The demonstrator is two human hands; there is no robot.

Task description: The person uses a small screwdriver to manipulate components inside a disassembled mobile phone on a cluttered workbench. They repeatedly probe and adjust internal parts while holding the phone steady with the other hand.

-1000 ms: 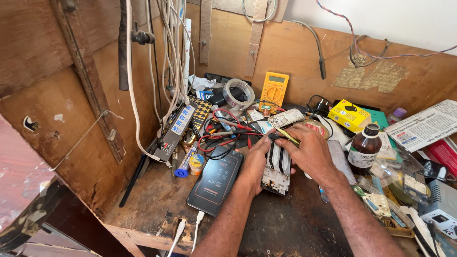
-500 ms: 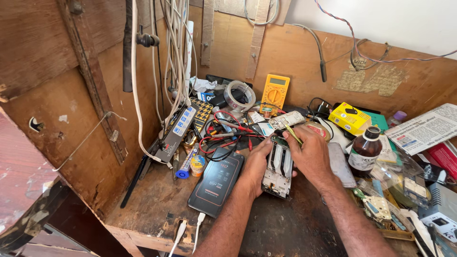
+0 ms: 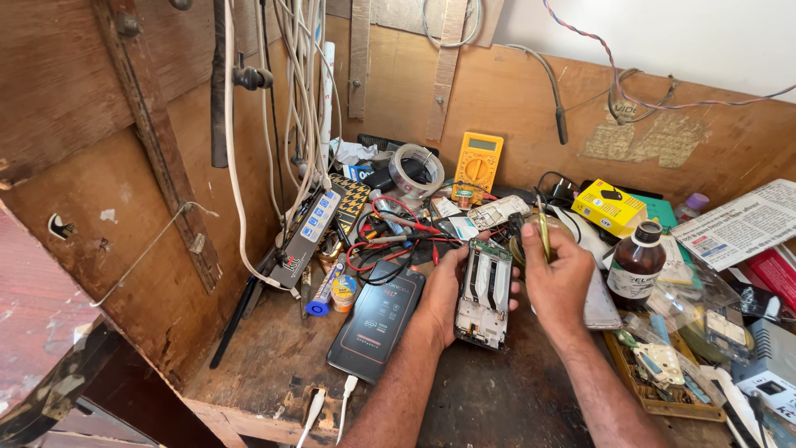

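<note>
My left hand (image 3: 439, 292) grips the left edge of an opened phone body (image 3: 483, 293) that shows its inner frame and circuit board, lying on the dark workbench. My right hand (image 3: 557, 270) is raised just right of the phone's top and pinches a thin yellowish tool (image 3: 543, 232) that points upward. A black smartphone (image 3: 377, 318) with a white cable plugged in lies just left of my left forearm. Red and black wires (image 3: 390, 236) tangle behind the phones.
A yellow multimeter (image 3: 478, 162) leans on the back board beside a tape roll (image 3: 417, 169). A brown bottle (image 3: 636, 264), a yellow box (image 3: 613, 207), a newspaper (image 3: 738, 222) and small parts crowd the right. A power strip (image 3: 308, 232) and hanging cables (image 3: 303, 91) stand left.
My right hand has lifted off the opened phone and turned, now holding the thin tool upright. The left hand stays on the phone's edge. The view has shifted slightly closer.
</note>
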